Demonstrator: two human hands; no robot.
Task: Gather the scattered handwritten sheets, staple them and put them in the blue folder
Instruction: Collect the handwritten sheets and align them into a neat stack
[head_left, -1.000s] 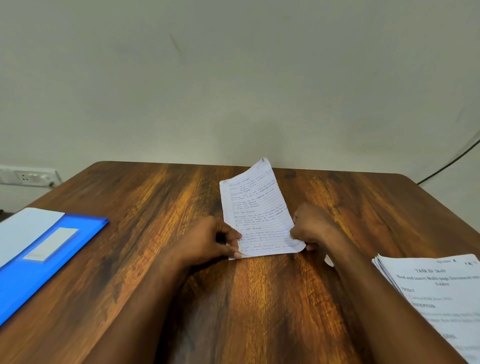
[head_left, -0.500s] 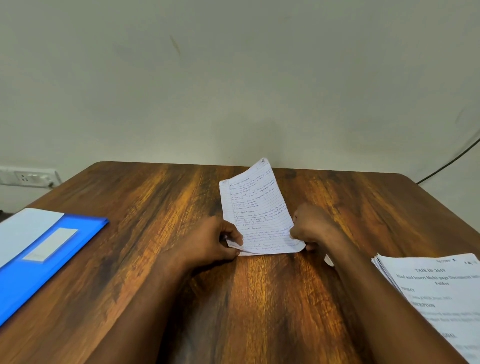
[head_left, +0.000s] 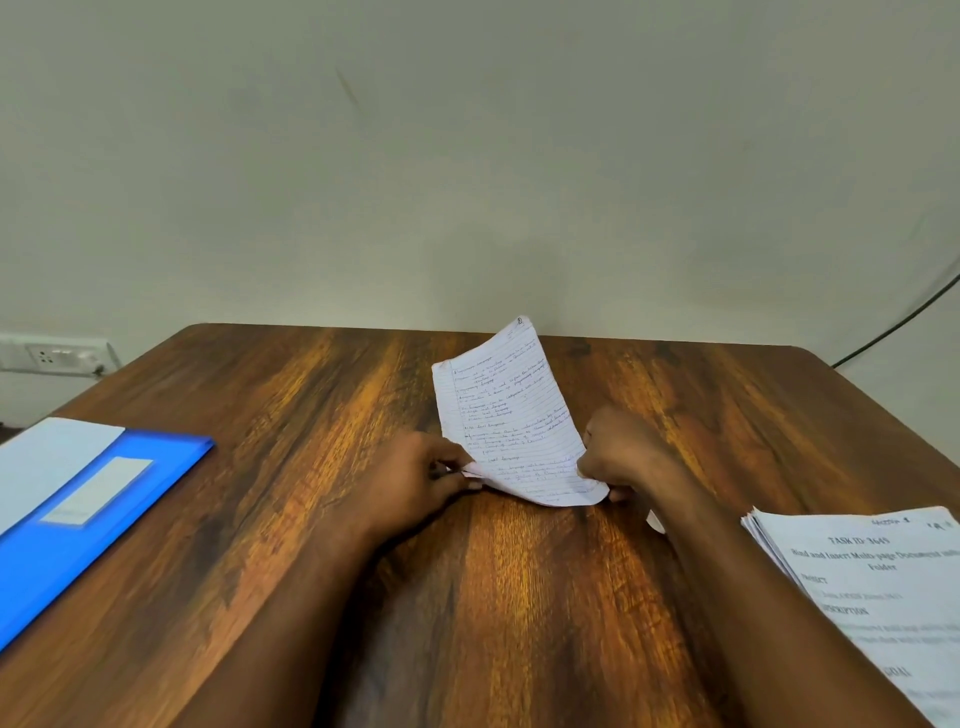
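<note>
Pinching the near corners, the left hand (head_left: 415, 480) and right hand (head_left: 623, 457) hold the handwritten sheets (head_left: 511, 415) tilted up at mid-surface; since a second ago the left-hand corner has lifted and curled. I judge the squaring is nearly done, with stapling next. The blue folder (head_left: 93, 514) lies far left on the surface (head_left: 291, 415).

The left hand (head_left: 415, 483) has shifted its grip on the handwritten sheets (head_left: 511, 415): a second ago its thumb and fingers lay at the near left corner with the edge flat on the table (head_left: 519, 597); now they pinch that corner higher, and the near edge curls up, its layers fanning apart slightly.
</note>
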